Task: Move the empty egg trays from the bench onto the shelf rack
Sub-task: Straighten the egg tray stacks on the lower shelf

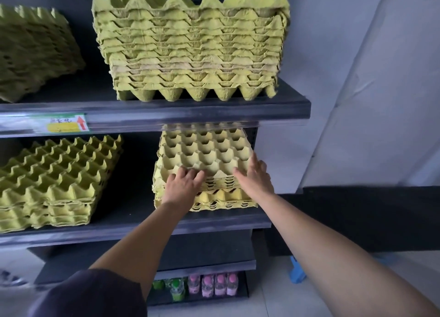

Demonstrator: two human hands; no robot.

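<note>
A small stack of yellow pulp egg trays sits on the right of the middle shelf of a dark shelf rack. My left hand lies on the stack's front left edge, fingers curled over the top tray's rim. My right hand presses flat against the stack's front right corner, fingers straight. Both arms reach up from below. The back of the stack is hidden under the upper shelf.
A tall tray stack fills the upper shelf, with another stack to its left. A third stack lies left on the middle shelf. Bottled drinks stand on the bottom shelf. A blue stool stands on the floor.
</note>
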